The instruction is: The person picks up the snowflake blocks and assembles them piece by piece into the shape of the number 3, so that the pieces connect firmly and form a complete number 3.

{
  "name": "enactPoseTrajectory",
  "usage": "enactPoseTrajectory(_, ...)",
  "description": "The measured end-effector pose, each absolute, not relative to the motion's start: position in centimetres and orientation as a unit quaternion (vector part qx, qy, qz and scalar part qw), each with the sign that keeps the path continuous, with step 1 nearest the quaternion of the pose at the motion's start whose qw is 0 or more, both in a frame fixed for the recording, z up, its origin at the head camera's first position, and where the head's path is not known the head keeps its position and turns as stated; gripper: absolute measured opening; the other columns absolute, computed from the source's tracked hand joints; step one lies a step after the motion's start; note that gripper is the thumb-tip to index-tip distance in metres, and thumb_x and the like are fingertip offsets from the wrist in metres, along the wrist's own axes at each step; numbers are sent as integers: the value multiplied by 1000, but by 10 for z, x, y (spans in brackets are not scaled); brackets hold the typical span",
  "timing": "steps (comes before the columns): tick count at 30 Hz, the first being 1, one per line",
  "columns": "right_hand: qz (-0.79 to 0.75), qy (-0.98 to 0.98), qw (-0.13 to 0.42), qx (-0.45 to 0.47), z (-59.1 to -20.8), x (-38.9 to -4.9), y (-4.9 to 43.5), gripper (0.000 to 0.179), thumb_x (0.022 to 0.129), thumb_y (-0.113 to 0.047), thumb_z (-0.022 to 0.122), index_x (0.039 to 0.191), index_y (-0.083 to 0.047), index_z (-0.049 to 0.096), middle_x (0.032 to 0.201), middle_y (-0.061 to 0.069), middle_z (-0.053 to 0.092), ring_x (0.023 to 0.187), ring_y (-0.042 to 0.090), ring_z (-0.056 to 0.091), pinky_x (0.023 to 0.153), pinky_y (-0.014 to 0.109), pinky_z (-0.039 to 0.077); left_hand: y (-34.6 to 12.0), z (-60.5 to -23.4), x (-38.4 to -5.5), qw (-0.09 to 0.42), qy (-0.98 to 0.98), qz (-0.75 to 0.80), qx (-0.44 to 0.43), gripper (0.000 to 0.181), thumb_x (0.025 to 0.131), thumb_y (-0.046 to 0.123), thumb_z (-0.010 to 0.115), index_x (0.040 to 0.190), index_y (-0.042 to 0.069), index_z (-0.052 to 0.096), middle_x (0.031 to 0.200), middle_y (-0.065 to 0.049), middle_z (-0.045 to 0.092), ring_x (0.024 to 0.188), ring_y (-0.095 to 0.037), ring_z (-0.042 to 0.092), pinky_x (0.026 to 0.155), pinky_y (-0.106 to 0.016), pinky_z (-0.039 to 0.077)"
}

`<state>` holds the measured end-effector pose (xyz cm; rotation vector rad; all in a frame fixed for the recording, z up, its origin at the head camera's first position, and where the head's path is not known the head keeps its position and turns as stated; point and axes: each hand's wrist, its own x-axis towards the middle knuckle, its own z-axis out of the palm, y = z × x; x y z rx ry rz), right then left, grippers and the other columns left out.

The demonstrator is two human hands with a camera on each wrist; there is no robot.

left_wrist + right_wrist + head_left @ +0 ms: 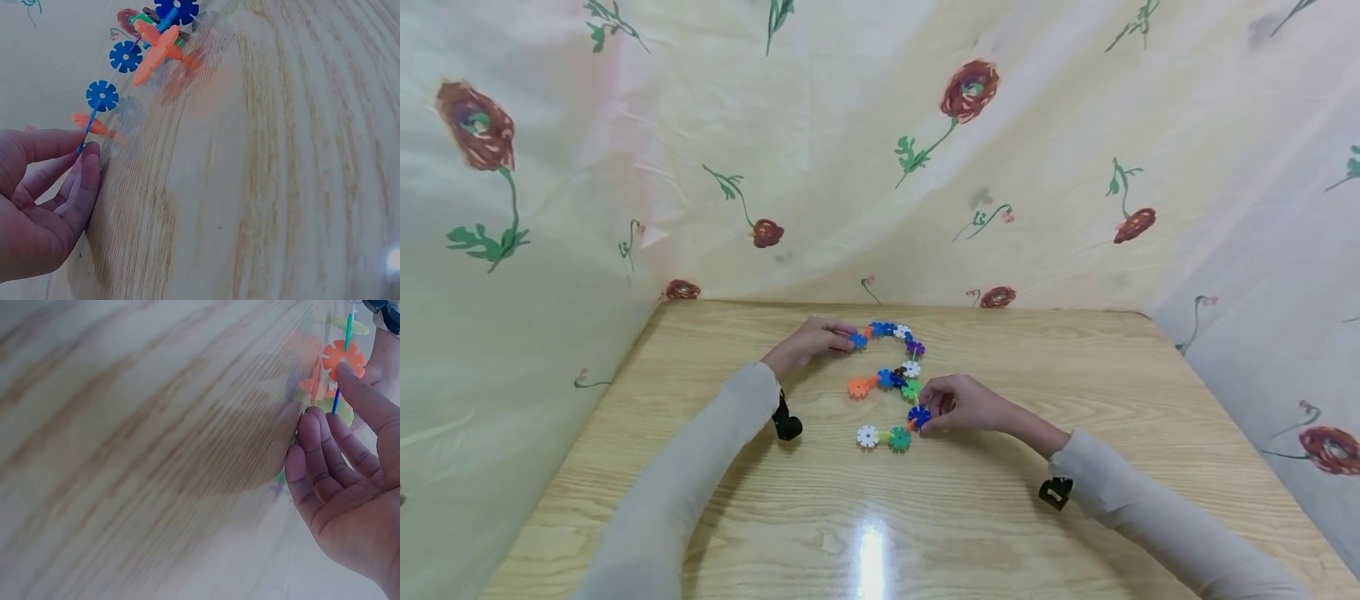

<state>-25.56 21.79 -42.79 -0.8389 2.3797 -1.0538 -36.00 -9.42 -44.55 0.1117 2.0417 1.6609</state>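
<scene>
A chain of notched plastic snowflake discs, some flat and some on edge, lies on the wooden table in a curve like a figure 3. At its upper left end, my left hand (pixel 814 340) pinches a blue disc (pixel 858 341) between thumb and fingers; the left wrist view shows this disc edge-on, beside an orange disc (pixel 94 124). My right hand (pixel 966 404) is at the lower right bend, with thumb and fingers about a dark blue disc (pixel 919 416). An orange disc (pixel 858 388) ends the middle arm, and a white disc (pixel 867 437) ends the bottom one.
The wooden table (pixel 1120 400) reaches back to a flower-printed cloth (pixel 850 167) that hangs behind and at both sides. Black wrist cameras sit at the left sleeve (pixel 700 442) and the right sleeve (pixel 1150 508). A bright glare spot shows on the near tabletop.
</scene>
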Motion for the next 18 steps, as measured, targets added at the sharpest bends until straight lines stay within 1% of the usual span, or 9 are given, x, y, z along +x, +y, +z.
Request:
enactPoseTrajectory(5, -371, 854, 212, -297, -425, -258, 218, 31, 85, -20, 84, 109, -7, 70, 83, 1, 70, 73, 9, 63, 66, 22, 54, -95, -445, -360, 247, 753, 609, 39, 39, 100, 8, 65, 138, 2, 61, 128, -18, 69, 96, -12, 72, 93, -33, 60)
enactPoseTrajectory(9, -365, 856, 215, -296, -423, -261, 219, 31, 87, -20, 83, 111, -6, 70, 84, 1, 70, 74, 10, 63, 66, 22, 54, -95, -443, -362, 248, 755, 606, 27, 39, 100, 9, 64, 139, 1, 60, 128, -18, 69, 95, -12, 71, 92, -31, 60)
enactPoseTrajectory(15, -356, 860, 198, -306, -420, -269, 222, 29, 88, -21, 81, 109, -4, 71, 85, 4, 71, 76, 13, 65, 68, 23, 56, -98, -441, -367, 246, 764, 597, 17, 40, 103, 12, 60, 141, -1, 57, 129, -19, 67, 95, -13, 68, 86, -25, 61)
enactPoseTrajectory(18, -356, 863, 187, -307, -417, -275, 224, 29, 89, -20, 80, 110, -2, 71, 86, 6, 71, 78, 14, 66, 69, 23, 56, -103, -439, -367, 242, 766, 596, 6, 41, 104, 12, 59, 142, -2, 56, 130, -21, 67, 95, -15, 68, 85, -25, 60)
